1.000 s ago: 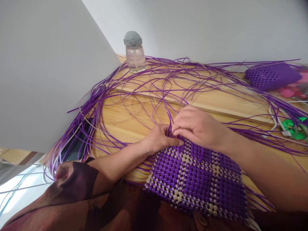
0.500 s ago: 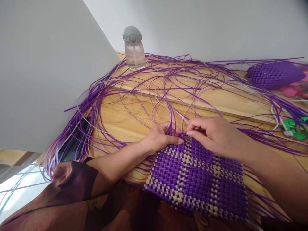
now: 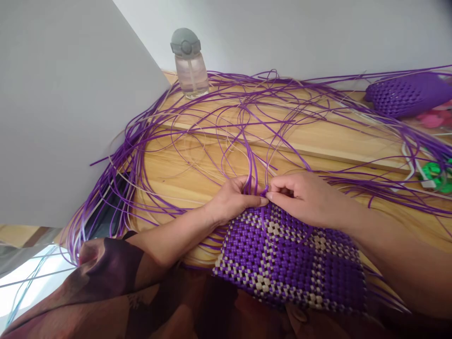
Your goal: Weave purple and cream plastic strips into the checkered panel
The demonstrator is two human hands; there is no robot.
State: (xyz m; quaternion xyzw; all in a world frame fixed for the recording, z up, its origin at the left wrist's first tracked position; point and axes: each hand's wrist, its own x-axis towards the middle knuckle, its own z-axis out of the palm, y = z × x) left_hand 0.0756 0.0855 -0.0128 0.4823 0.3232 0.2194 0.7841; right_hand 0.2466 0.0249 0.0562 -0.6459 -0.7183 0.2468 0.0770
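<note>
A woven panel point(image 3: 293, 263) of purple and cream strands lies close to my body, over the table's near edge. My left hand point(image 3: 238, 197) grips its upper edge, with the thumb on top and several purple strands point(image 3: 251, 165) rising between thumb and fingers. Right beside it, my right hand point(image 3: 300, 195) is closed in a pinch at the same edge, by a small purple loop or knot point(image 3: 264, 190). The fingertips of the two hands almost touch. What exactly the right fingertips hold is too small to tell.
Long loose strands point(image 3: 141, 136) arc across the wooden table point(image 3: 183, 165). A clear bottle point(image 3: 190, 70) with a grey lid stands at the back. Far right are a purple woven piece point(image 3: 406, 94), pink items and green items point(image 3: 438, 176). A grey panel point(image 3: 70, 113) borders the left.
My right hand has shifted slightly left, closer to the left thumb and the knot. The left hand keeps its grip. The view has tilted a little, so the bottle appears higher and farther left.
</note>
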